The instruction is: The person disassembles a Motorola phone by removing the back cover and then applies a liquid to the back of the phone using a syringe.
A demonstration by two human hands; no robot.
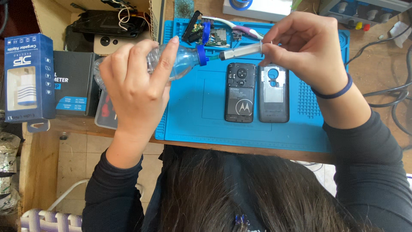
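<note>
My left hand (135,81) grips a clear plastic bottle (180,60) held sideways, its blue cap (201,55) pointing right. My right hand (300,47) pinches a small clear syringe (242,51) whose tip goes into the blue cap. Both are held above a blue work mat (193,124). On the mat below lie a dark opened phone (240,92) and, beside it on the right, its grey back cover (273,93). A dark wristband (334,92) circles my right wrist.
Circuit parts, a blue piece and a toothbrush (240,29) lie at the mat's far edge. Left of the mat stand a blue charger box (28,77), a dark box (73,81) and a cardboard box holding devices (107,23). Cables (392,92) and a knobbed device (365,13) are at right.
</note>
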